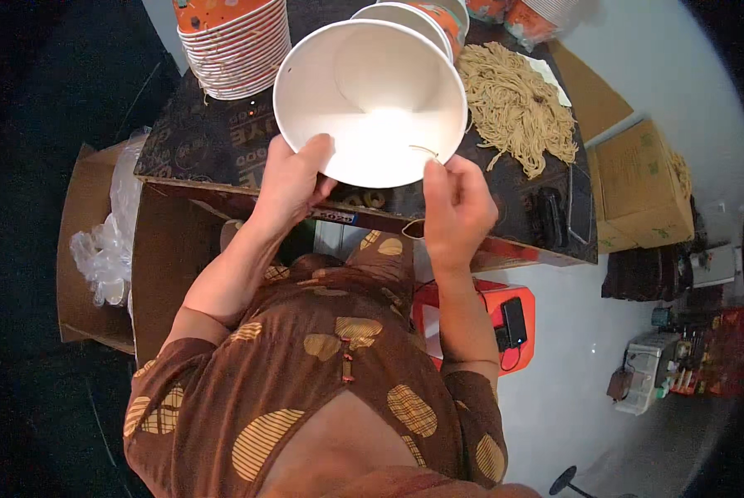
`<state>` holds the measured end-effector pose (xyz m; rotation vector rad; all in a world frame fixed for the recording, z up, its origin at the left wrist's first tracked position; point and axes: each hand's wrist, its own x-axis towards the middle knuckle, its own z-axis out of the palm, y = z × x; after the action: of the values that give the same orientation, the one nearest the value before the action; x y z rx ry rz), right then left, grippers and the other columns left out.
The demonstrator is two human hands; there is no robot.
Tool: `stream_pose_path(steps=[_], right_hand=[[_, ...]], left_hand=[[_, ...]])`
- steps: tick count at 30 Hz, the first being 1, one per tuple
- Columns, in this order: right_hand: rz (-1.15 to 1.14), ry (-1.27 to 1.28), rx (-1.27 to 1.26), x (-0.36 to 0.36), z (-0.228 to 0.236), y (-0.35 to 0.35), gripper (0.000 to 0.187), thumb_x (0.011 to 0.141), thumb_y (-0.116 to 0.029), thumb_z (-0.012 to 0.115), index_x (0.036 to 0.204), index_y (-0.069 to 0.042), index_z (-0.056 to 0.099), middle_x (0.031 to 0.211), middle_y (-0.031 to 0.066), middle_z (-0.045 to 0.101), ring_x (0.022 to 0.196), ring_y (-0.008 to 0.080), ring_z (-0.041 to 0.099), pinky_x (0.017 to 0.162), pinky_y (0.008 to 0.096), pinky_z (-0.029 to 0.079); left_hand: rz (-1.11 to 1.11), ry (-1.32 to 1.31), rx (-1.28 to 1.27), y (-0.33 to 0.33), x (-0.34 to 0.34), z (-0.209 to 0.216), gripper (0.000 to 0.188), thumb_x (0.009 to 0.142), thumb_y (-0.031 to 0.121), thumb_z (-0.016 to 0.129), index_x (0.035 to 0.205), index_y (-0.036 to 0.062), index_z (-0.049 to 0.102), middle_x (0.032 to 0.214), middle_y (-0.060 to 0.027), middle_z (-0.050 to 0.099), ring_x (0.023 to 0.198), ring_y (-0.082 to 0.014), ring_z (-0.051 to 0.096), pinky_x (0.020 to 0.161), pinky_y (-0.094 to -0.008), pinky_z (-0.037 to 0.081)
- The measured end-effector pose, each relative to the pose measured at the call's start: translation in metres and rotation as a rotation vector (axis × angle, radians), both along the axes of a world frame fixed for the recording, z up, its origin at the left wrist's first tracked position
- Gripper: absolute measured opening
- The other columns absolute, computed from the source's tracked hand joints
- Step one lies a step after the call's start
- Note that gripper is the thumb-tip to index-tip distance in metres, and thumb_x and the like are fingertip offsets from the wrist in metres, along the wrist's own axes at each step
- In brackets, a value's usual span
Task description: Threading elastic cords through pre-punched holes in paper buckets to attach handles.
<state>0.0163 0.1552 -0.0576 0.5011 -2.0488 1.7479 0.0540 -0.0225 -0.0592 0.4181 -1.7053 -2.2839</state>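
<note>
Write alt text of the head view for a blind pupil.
A white bowl is held, mouth toward the camera, the left grip on its near rim, the right grip by a thin strand at the rim. On the dark table, orange bowls stand stacked at left, tan strings lie heaped at right.
</note>
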Motion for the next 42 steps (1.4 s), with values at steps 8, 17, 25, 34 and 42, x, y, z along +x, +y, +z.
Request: stream_pose_path(steps=[8, 17, 25, 34, 42], right_hand=[[-0.079, -0.140, 0.107, -0.035, -0.031, -0.008, 0.033, 0.086, -0.011, 0.063, 0.062, 0.002, 0.045, 0.051, 0.0057, 0.042, 0.052, 0.0090, 0.037, 0.048, 0.0321, 0.034], [-0.085, -0.188, 0.203, -0.043, -0.039, -0.015, 0.031, 0.083, -0.015, 0.063, 0.061, 0.003, 0.051, 0.053, 0.0144, 0.050, 0.048, 0.0178, 0.046, 0.050, 0.0373, 0.039], [-0.048, -0.006, 0.480, -0.047, -0.044, -0.016, 0.031, 0.083, -0.019, 0.063, 0.064, 0.005, 0.057, 0.065, 0.0258, 0.059, 0.063, 0.0433, 0.060, 0.060, 0.0498, 0.046], [-0.021, -0.021, 0.515, -0.048, -0.040, -0.016, 0.028, 0.083, -0.017, 0.062, 0.069, 0.008, 0.060, 0.069, 0.0273, 0.061, 0.068, 0.0435, 0.062, 0.061, 0.0484, 0.047], [0.006, -0.046, 0.602, -0.050, -0.038, -0.014, 0.029, 0.085, -0.019, 0.061, 0.073, 0.008, 0.062, 0.072, 0.0270, 0.062, 0.073, 0.0428, 0.063, 0.064, 0.0478, 0.047]], left_hand=[[-0.082, -0.188, -0.479, -0.015, 0.009, 0.017, 0.033, 0.091, 0.026, 0.058, 0.089, -0.0058, 0.063, 0.063, -0.0034, 0.058, 0.043, -0.0090, 0.050, 0.037, -0.0257, 0.037], [-0.776, -0.025, -0.259, -0.002, 0.043, 0.041, 0.017, 0.094, 0.014, 0.055, 0.098, -0.0015, 0.059, 0.076, -0.0039, 0.062, 0.056, -0.0051, 0.052, 0.046, -0.0208, 0.041], [-0.179, 0.324, -1.276, 0.017, -0.031, -0.007, 0.024, 0.074, -0.006, 0.052, 0.098, -0.0046, 0.056, 0.106, -0.0245, 0.057, 0.099, -0.0417, 0.054, 0.084, -0.0477, 0.044], [-0.215, 0.171, -1.241, 0.015, -0.059, -0.028, 0.007, 0.082, 0.005, 0.057, 0.085, -0.0004, 0.056, 0.084, -0.0218, 0.061, 0.084, -0.0413, 0.058, 0.075, -0.0479, 0.045], [-0.161, 0.252, -1.185, 0.014, -0.046, -0.028, 0.012, 0.082, 0.010, 0.059, 0.082, -0.0016, 0.060, 0.077, -0.0191, 0.060, 0.077, -0.0373, 0.060, 0.070, -0.0434, 0.046]])
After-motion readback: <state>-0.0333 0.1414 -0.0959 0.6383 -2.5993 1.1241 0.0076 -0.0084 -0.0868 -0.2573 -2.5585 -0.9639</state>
